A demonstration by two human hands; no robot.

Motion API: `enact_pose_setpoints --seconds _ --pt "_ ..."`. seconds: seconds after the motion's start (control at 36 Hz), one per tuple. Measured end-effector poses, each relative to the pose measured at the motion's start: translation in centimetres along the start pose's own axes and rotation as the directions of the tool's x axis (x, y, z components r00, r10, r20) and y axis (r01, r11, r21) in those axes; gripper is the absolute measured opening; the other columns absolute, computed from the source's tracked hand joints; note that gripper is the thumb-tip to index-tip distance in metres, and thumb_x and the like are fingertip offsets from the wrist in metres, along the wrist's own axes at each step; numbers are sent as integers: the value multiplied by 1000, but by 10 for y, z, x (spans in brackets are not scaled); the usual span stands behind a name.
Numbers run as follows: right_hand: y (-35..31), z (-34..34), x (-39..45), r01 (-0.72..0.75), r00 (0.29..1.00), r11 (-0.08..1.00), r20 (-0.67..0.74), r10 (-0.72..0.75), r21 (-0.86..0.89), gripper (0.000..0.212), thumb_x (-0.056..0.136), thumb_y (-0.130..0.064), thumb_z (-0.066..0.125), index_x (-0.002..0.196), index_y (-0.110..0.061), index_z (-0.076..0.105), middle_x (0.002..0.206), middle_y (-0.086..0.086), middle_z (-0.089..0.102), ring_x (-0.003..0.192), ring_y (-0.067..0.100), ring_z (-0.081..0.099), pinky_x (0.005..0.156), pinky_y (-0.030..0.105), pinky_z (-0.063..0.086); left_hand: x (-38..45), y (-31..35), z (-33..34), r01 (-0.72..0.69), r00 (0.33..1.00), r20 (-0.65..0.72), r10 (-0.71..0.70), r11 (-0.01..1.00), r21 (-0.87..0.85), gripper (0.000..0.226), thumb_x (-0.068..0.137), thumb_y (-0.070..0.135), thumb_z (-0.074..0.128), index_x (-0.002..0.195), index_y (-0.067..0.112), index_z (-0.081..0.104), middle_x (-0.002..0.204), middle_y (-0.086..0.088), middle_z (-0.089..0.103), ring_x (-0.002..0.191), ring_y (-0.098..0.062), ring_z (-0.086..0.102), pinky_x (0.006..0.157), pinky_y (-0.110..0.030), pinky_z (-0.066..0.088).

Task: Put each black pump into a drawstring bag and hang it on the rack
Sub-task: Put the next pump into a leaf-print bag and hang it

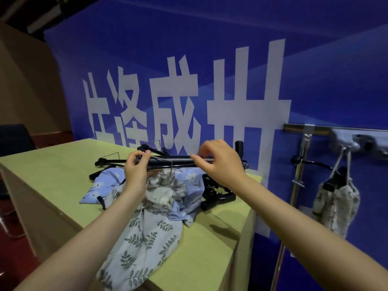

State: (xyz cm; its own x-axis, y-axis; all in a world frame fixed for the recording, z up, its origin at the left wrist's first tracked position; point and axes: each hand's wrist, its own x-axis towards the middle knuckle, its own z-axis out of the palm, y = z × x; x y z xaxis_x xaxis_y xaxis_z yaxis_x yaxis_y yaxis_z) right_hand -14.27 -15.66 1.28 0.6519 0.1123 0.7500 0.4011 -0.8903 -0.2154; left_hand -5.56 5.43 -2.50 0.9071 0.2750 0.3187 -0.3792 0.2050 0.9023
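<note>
I have the black pump [174, 160] level above the table [210, 244], left hand [136, 171] pinching one end, right hand [218, 162] pinching the barrel (bags [147, 232] heaped below); I'd fold its wire foot flat, then feed it in end-first

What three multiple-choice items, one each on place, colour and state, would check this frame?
1. Where is the filled bag?
A. On the table
B. Hanging from the rack
C. On the floor

2. What colour is the wall?
A. Blue
B. Green
C. Red

3. What is the pump doing?
A. Lying untouched
B. Held by both hands
C. Inside a bag

Answers:
1 B, its cords loop over the rack.
2 A, blue with white characters.
3 B, the left hand and right hand each grip an end above the table.
</note>
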Motion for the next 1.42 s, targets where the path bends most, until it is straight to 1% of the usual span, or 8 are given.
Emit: enact_pose_setpoints --seconds 0.11,0.25,0.44,0.61,0.75,0.86,1.03,1.42 --pt "-6 13 19 96 954 989 295 -60 -109 64 92 -64 42 138 -21 46 128 1 58 120 20 49 93 36 44 -9 0 5 24 999 24 -22 998 -58 15 94 25 62 83 16 56 94 -14 60 78 -31 64 56 -33 54" --pt "0 28 29 146 906 955 424 -24 -257 47 94 -66 34 103 -23 51 80 2 60 69 21 56 57 33 42 -22 6 12 65 996 72 -55 988 -143 10 95 22 60 88 16 57 98 -10 62 83 -25 65 61 -33 57" --pt "8 25 22 50 904 984 426 28 -170 43 95 -64 36 102 -26 54 72 0 58 67 17 54 55 31 38 -18 11 8 -78 968 247 35 983 167 19 101 35 45 101 18 54 93 0 60 84 -17 59 66 -27 49" --pt "40 30 7 -154 900 984 398 177 -89 57 91 -71 36 114 -25 62 80 -2 64 73 16 60 67 39 51 1 -2 -11 -473 871 467 152 515 715 45 98 50 40 126 17 50 106 1 57 102 -20 55 81 -37 46" --pt "55 34 -2 -267 887 962 377 266 -50 59 90 -72 35 120 -29 61 85 -11 59 74 12 56 65 31 47 3 -14 -21 -381 922 387 22 232 895 62 84 58 61 126 14 50 118 -8 54 112 -27 52 81 -39 49" --pt "51 36 -8 -267 855 963 454 250 -29 59 90 -71 37 120 -26 61 93 -6 63 84 16 59 70 34 50 7 -14 -21 -153 944 272 -184 486 861 36 89 41 62 70 16 44 67 -3 43 65 -22 45 58 -30 30" --pt "41 45 -14 -165 839 986 521 157 -32 48 92 -67 40 110 -29 64 97 -4 66 87 16 58 74 35 48 7 3 -15 62 921 263 -288 774 630 27 99 35 44 101 10 54 82 -7 57 73 -23 54 61 -31 38" --pt "26 54 -5 -104 863 989 486 141 -103 52 90 -69 42 112 -27 63 96 -3 65 85 17 57 70 35 47 -19 26 1 -342 917 391 75 652 677 15 87 27 66 90 15 59 75 2 56 65 -14 49 59 -31 37"
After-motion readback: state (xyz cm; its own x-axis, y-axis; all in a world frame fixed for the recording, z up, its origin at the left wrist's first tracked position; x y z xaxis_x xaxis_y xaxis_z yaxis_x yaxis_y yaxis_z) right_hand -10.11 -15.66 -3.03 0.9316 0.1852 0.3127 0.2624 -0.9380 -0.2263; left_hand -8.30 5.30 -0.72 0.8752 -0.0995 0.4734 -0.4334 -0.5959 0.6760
